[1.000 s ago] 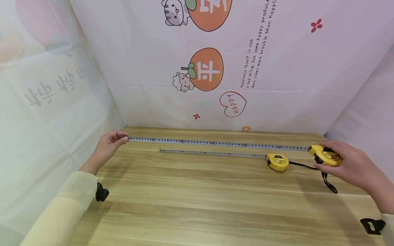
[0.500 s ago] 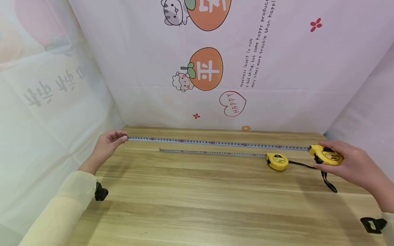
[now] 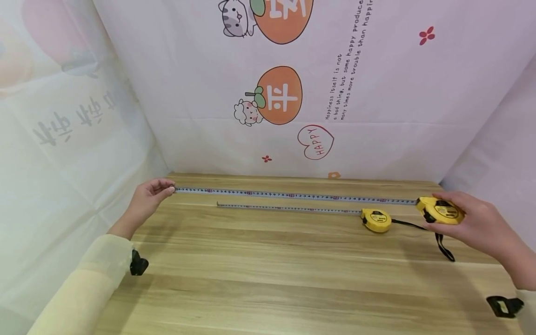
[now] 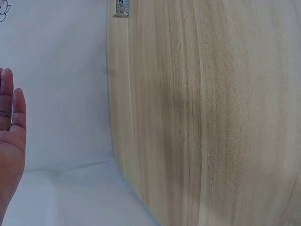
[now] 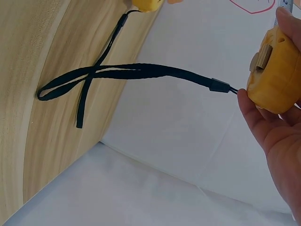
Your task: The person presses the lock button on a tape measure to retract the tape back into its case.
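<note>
Overall, a white printed sheet (image 3: 188, 83) forms the largest surface, rising behind the work and bearing orange fruit figures, lines of lettering and a heart outline reading HAPPY. Next in size: the wooden table (image 3: 268, 279), its far edge against the sheet. A pale yellow sleeve (image 3: 83, 279) covers the left forearm. Across the far part of the table stretches the longer blade (image 3: 293, 196), drawn out straight between the two hands, with black figures and red marks. Nearer the person and roughly parallel to it, the shorter blade (image 3: 289, 208) extends from the second tape measure. Right hand (image 3: 481, 225): thumb and fingers clasp the yellow case of the first tape measure (image 3: 444, 211), from which the longer blade emerges; the right wrist view shows this case raised off the wood. Left hand (image 3: 146, 197): thumb and fingertips pinch the free end of the longer blade, at the far left of the table. The second tape measure (image 3: 376, 220), also yellow, lies on the wood just left of the right hand, touched by neither hand. A black strap loop (image 5: 155, 70) trails from the first case and crosses the thinner-looking cord (image 5: 104, 56) of the second. Smallest noted: the upturned hook (image 3: 217, 204) ending the shorter blade
</note>
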